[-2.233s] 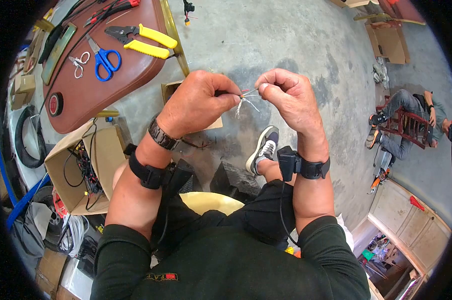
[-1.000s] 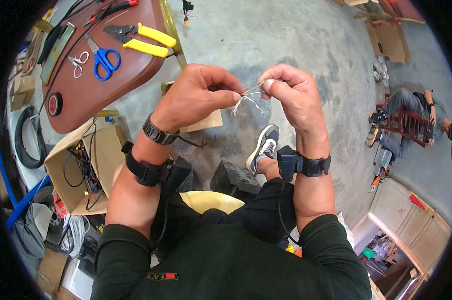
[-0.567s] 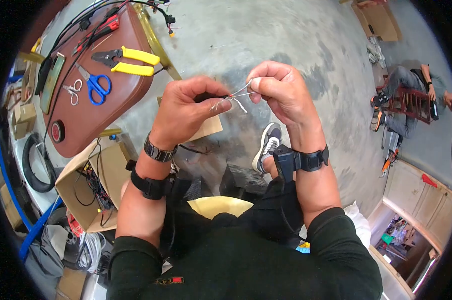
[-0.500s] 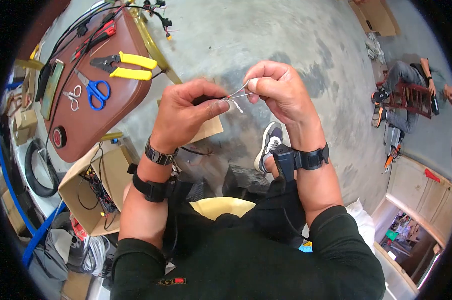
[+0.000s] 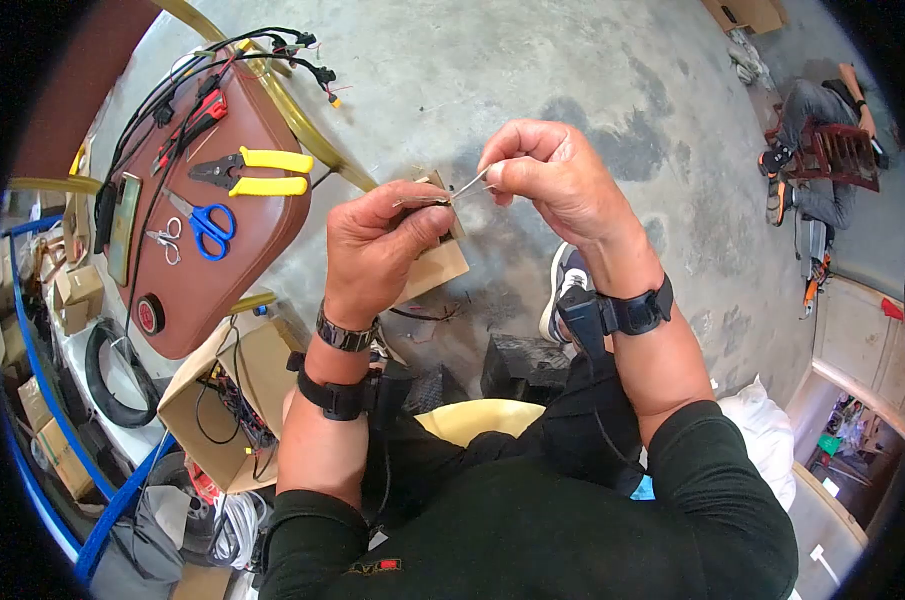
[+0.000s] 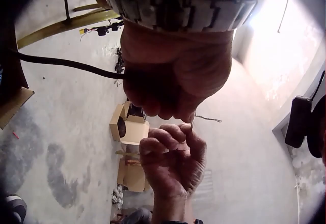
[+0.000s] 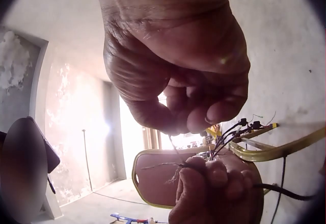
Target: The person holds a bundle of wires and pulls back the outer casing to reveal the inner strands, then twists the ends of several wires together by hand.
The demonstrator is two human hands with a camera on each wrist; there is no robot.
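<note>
In the head view my left hand (image 5: 377, 240) grips the end of a black cable (image 6: 71, 63), which trails from its fist in the left wrist view. My right hand (image 5: 562, 180) pinches a thin grey wire (image 5: 469, 186) between thumb and index finger. That wire runs taut across the short gap to the left fingertips. Loose frayed strands (image 7: 160, 166) stick out sideways beside the left thumb in the right wrist view. The cable's stripped end is mostly hidden by the left fingers.
On a brown padded top (image 5: 262, 225) lie yellow-handled wire strippers (image 5: 272, 173), blue scissors (image 5: 212, 230), small white scissors (image 5: 167, 240), a red-handled tool (image 5: 207, 112) and black cables (image 5: 172, 85). A cardboard box (image 5: 197, 415) of wiring stands left. A seated person (image 5: 812, 150) is at far right.
The head view has shifted, with the padded top lower in it. The whitish strands that hung below the left fingertips now lie back along the left fingers. Both hands keep their pinch.
</note>
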